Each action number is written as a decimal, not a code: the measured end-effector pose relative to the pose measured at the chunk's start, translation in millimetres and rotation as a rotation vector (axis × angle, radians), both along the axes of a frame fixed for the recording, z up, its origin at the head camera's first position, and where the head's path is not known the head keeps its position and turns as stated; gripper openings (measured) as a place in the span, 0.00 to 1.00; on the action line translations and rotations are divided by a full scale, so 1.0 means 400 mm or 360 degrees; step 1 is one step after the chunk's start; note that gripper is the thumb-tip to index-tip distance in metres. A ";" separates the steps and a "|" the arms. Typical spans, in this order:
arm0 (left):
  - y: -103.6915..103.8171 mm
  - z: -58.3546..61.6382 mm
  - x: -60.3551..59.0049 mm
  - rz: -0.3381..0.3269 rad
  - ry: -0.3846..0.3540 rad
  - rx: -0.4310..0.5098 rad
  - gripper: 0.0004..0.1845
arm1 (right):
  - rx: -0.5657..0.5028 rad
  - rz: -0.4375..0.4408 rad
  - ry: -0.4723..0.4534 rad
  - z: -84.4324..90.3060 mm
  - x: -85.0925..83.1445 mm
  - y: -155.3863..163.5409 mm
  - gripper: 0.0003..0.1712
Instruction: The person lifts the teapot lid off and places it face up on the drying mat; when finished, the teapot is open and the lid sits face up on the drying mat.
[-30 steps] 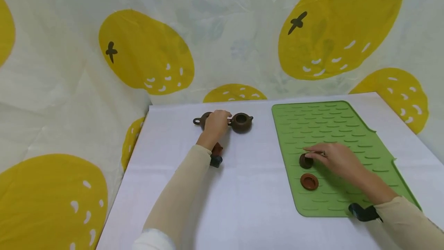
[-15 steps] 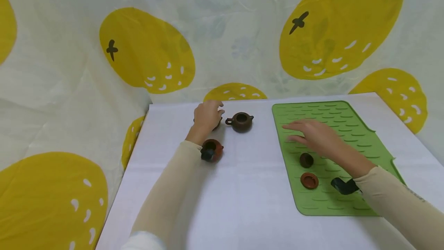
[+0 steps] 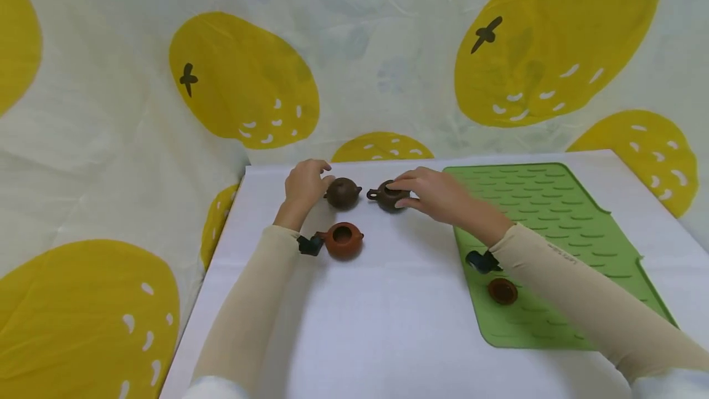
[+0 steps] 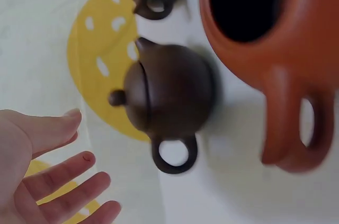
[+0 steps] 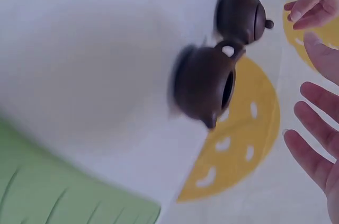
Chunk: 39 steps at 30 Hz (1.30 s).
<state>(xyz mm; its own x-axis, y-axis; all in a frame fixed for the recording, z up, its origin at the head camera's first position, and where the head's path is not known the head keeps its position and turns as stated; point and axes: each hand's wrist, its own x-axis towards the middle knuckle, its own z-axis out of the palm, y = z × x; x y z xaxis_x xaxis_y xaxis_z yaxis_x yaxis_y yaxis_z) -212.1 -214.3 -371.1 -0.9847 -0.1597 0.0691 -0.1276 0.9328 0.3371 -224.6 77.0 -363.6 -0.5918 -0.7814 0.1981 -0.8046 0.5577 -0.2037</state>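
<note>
A lidded dark brown teapot [image 3: 343,194] stands near the back of the table, its knob facing up. My left hand [image 3: 304,188] is just left of it; the left wrist view shows the fingers apart and nothing between them. To its right is a second dark brown teapot [image 5: 198,83] with its top uncovered. Over that one is my right hand [image 3: 434,193], fingers spread loosely and holding nothing in the right wrist view. Closer to me stands a reddish-brown teapot [image 3: 343,241] without a lid, beside the left wrist strap.
On the right lies a green ridged mat [image 3: 576,233], partly under my right forearm. A reddish-brown lid [image 3: 503,291] rests upside down on its left part. Behind the white-covered table [image 3: 399,313] hangs a pale curtain [image 3: 382,48] with yellow fruit prints.
My right hand has left a small dark brown piece on the mat, now hidden by the forearm, and moved left over the uncovered brown teapot. My left hand has drawn left off the lidded teapot.
</note>
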 end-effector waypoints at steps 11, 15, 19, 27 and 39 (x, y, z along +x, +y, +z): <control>-0.054 -0.065 0.003 0.0089 -0.0032 0.0138 0.15 | 0.0017 0.0093 -0.0017 -0.071 -0.032 -0.188 0.23; -0.057 -0.083 0.000 0.0112 -0.0075 0.0163 0.15 | 0.0052 0.0080 -0.0042 -0.098 -0.041 -0.234 0.25; -0.054 -0.096 -0.005 0.0133 -0.0107 0.0189 0.14 | 0.0126 0.0043 -0.0034 -0.120 -0.046 -0.262 0.28; -0.059 -0.123 -0.017 0.0201 -0.0088 0.0240 0.09 | 0.0296 0.0016 0.0033 -0.153 -0.044 -0.292 0.34; -0.063 -0.126 -0.025 0.0221 -0.0078 0.0266 0.07 | 0.0138 -0.0033 0.0072 -0.183 -0.054 -0.313 0.28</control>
